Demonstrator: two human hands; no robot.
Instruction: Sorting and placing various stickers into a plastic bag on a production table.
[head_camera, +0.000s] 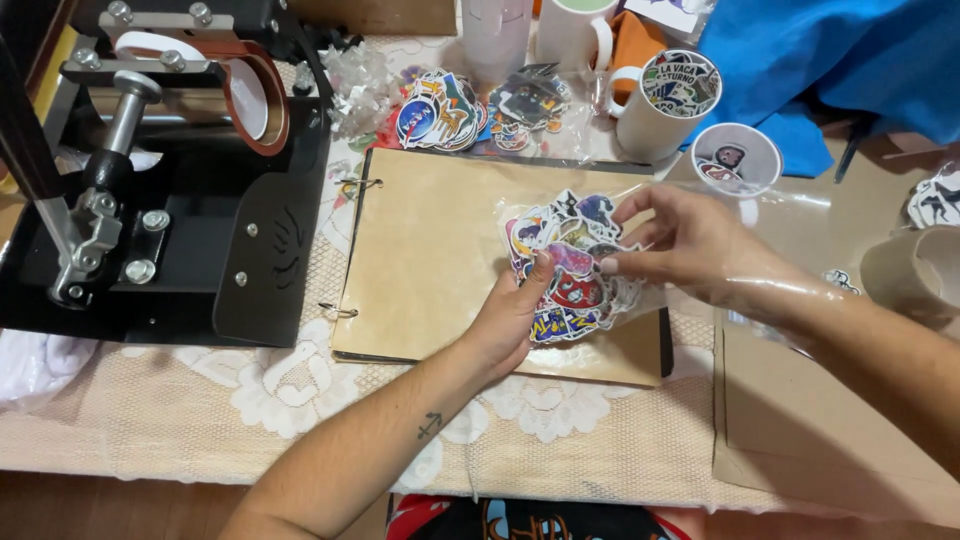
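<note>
Left hand: fingers pinching sticker bag from below, thumb on top. Right hand: fingers pinching bag's right side. Bag held just above brown album on bench. Left: black press. Far: loose stickers, mugs, blue cloth.

black press blocks left, mugs behind; lace cloth front open.

Two hands, three white mugs, one mug press, one ring-bound brown album, one tape roll
</note>
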